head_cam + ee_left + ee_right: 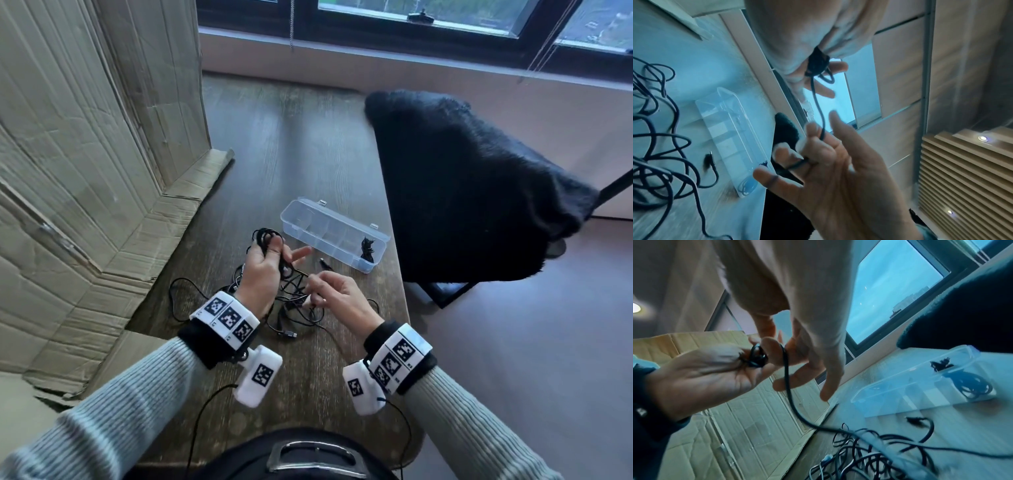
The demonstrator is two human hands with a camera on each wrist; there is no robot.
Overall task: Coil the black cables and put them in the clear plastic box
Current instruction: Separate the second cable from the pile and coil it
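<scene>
cable (297,271) looks light and limp; left hand (262,270) grips its coil (265,238), right hand (337,296) pinches the slack just beside it.

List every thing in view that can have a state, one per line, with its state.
Clear plastic box: open, one coiled black cable in its end compartment.
Coil: partly wound, held up off the table.
Loose cables: tangled on the table, not yet coiled.
Left hand: grip closed round the coil.
Right hand: pinches the cable's free run.
Cardboard: flattened, leaning at the table's left.
</scene>
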